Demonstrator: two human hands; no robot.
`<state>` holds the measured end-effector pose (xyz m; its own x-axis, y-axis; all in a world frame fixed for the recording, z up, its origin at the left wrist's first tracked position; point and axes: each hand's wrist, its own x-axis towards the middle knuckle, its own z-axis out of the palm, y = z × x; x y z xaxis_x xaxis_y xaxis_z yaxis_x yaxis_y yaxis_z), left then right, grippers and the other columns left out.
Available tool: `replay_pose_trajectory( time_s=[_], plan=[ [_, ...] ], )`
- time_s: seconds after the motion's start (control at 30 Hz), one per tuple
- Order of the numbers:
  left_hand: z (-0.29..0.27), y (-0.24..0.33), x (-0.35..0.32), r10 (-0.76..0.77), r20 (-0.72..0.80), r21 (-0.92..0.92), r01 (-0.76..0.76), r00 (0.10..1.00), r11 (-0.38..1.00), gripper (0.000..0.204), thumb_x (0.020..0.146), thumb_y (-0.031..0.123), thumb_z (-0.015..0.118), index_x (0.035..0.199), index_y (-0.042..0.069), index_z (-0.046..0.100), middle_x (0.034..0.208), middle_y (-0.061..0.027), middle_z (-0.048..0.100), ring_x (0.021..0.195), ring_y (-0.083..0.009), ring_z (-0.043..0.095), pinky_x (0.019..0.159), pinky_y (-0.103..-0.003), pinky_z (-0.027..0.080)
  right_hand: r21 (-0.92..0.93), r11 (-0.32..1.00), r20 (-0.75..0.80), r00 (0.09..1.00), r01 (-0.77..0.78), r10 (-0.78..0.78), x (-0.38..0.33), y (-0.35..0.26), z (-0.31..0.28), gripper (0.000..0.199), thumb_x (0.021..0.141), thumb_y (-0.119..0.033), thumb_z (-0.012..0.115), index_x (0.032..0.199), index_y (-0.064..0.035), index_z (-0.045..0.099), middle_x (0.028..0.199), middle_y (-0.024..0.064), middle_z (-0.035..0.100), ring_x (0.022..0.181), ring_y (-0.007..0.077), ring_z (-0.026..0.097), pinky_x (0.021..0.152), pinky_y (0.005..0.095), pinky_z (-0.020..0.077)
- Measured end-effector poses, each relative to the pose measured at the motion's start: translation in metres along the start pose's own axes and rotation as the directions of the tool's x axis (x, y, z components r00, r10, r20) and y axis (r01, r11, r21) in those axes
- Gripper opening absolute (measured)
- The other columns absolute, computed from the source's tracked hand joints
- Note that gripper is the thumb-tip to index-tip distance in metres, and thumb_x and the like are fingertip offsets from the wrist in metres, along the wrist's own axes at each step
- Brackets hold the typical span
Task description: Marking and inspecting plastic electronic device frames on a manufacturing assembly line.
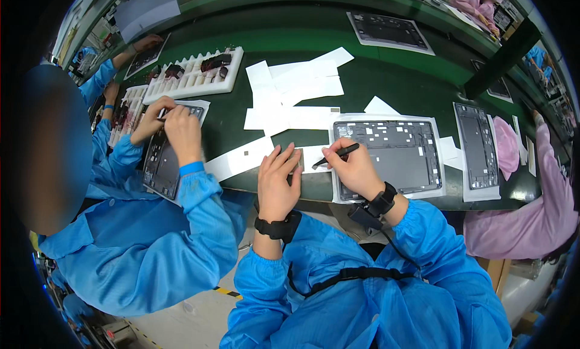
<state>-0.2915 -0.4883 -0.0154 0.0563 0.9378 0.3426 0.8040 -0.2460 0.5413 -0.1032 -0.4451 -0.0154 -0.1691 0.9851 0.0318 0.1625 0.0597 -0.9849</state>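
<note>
My left hand lies palm down at the near edge of the table, fingers stretched out and resting on a white paper strip. Between the fingers of my right hand is a pair of black tweezers, its tip pointing down-left at that strip. My right wrist is over the left part of a dark tablet-sized panel, dotted with small white and black pieces. This panel lies on a white sheet. Another white strip with a small dark square extends left of my left hand.
Loose white strips overlap beyond my hands. A white slotted tray with dark items stands far left. At left, a co-worker's hands work over another panel. More panels lie right and far back; a green post rises at right.
</note>
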Motion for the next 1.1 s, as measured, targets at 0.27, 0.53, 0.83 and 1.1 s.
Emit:
replay_pose_trajectory(
  time_s=[0.27,0.53,0.83,1.1],
  plan=[
    [0.001,0.0,-0.002,-0.004,0.006,0.004,0.004,1.0,1.0,0.032,0.086,0.011,0.064,0.118,0.011,0.069,0.133,-0.0062,0.06,0.129,-0.034,0.049,0.109,-0.049,0.034,-0.006,1.0,0.014,1.0,-0.021,0.021,-0.002,-0.006,-0.006,0.02,0.092,-0.019,0.065,0.085,-0.0006,0.064,0.063,0.0026,0.062,0.059,0.0079,0.059,0.053,0.0239,0.0446],
    [-0.005,0.016,-0.003,-0.018,-0.093,-0.037,0.014,0.995,0.999,0.02,0.087,0.011,0.062,0.105,0.005,0.069,0.12,-0.0107,0.064,0.117,-0.0343,0.055,0.101,-0.043,0.04,0.11,0.994,-0.268,0.962,-0.014,0.043,-0.04,-0.034,-0.044,0.013,0.093,-0.013,0.064,0.091,0.0002,0.063,0.07,0.0035,0.065,0.061,0.007,0.058,0.055,0.0219,0.0454],
    [0.022,0.073,-0.019,-0.143,0.047,-0.055,0.145,0.989,0.988,0.016,0.085,0.017,0.065,0.075,0.006,0.061,0.07,-0.0073,0.056,0.074,-0.0284,0.054,0.07,-0.041,0.038,0.209,0.972,-0.352,0.919,-0.107,0.177,-0.082,-0.009,-0.018,0.015,0.092,-0.013,0.066,0.092,0.0027,0.065,0.071,0.0043,0.066,0.062,0.0056,0.058,0.054,0.0208,0.0441],
    [0.033,0.073,-0.019,-0.118,0.003,-0.004,0.118,0.993,0.993,0.018,0.085,0.019,0.066,0.074,0.005,0.06,0.069,-0.0075,0.054,0.074,-0.0287,0.053,0.07,-0.041,0.036,0.074,0.995,-0.379,0.921,-0.066,0.089,-0.086,0.0,-0.016,0.013,0.09,-0.011,0.067,0.089,0.0016,0.067,0.066,0.0044,0.065,0.058,0.0059,0.056,0.051,0.0234,0.0428]
  ],
)
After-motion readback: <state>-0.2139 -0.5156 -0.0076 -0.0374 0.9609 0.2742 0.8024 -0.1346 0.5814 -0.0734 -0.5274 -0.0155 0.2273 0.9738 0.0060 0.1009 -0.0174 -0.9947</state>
